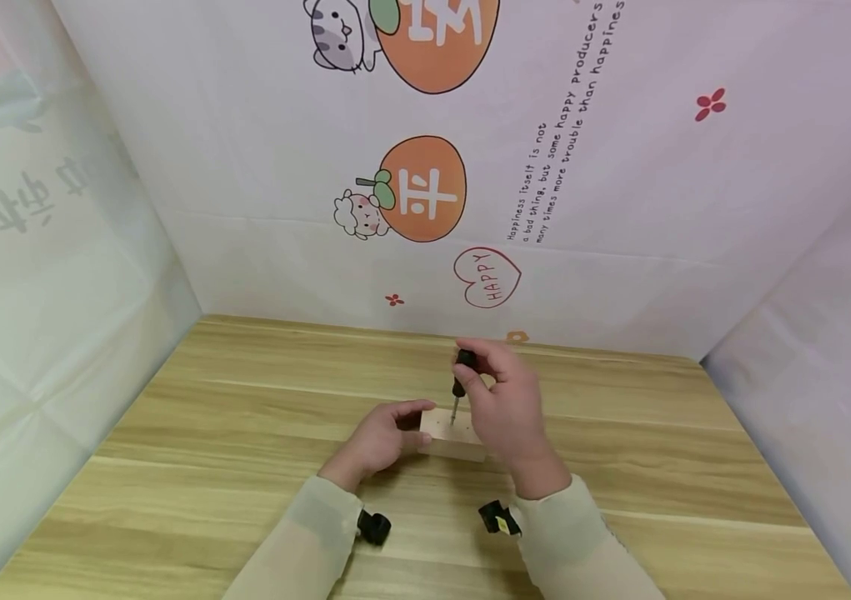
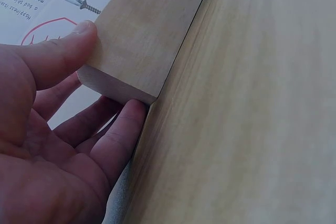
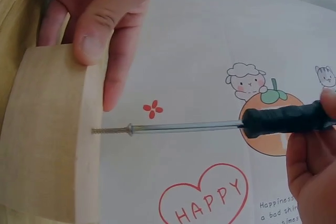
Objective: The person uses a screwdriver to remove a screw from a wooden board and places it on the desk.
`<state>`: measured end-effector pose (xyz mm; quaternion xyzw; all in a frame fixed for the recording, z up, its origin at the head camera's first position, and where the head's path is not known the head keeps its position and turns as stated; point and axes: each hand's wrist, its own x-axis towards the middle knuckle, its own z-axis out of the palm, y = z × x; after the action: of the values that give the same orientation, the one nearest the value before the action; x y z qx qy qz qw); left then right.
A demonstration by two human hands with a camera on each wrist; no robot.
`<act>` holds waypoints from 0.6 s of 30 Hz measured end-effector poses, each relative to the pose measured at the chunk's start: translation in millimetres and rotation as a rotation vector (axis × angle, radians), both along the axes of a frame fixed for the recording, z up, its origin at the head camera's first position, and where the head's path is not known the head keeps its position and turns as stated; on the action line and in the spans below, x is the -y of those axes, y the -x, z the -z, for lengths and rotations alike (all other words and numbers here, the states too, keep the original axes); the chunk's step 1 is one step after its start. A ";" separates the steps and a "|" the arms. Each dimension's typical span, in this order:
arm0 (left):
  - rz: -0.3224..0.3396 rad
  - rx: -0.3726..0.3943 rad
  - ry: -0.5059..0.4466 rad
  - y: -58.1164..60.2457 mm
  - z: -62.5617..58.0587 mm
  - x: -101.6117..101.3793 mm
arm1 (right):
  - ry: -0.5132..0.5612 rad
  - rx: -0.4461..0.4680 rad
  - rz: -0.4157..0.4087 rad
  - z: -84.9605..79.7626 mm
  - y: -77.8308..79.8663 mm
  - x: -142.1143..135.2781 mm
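I have my right hand (image 1: pixel 509 408) pinching the dark-handled steel screwdriver (image 3: pixel 286 119) near upright, its small metal screw (image 3: pixel 113 130) meeting the pale rectangular wooden block (image 1: pixel 451 449) directly below, my left hand (image 1: pixel 378 440) gripping the block's left end.

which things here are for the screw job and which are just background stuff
For the job:
- screwdriver, held in the right hand
- screw, at the screwdriver's tip
- wooden block, held by the left hand

Just around:
- printed cloth behind the table
- black wrist cameras
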<state>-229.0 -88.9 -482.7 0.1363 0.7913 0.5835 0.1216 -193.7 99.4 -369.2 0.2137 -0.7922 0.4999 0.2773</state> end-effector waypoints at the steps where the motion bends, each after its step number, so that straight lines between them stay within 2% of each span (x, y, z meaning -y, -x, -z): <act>1: 0.001 0.000 -0.003 -0.1 -0.4 0.0 | 0.006 -0.001 -0.026 0.2 0.3 0.2; 3: 0.002 -0.001 -0.004 -0.3 -1.0 0.0 | 0.010 -0.006 -0.055 2.1 1.2 0.2; 10: 0.001 0.000 0.002 -0.4 -0.6 0.2 | -0.008 -0.012 0.029 3.7 2.7 3.8; 18: -0.001 0.002 0.001 -1.5 -1.8 0.4 | 0.015 -0.046 0.034 2.3 2.1 4.6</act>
<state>-227.5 -89.3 -480.9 0.1353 0.7914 0.5835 0.1222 -195.8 94.9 -371.5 0.2097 -0.7853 0.4960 0.3055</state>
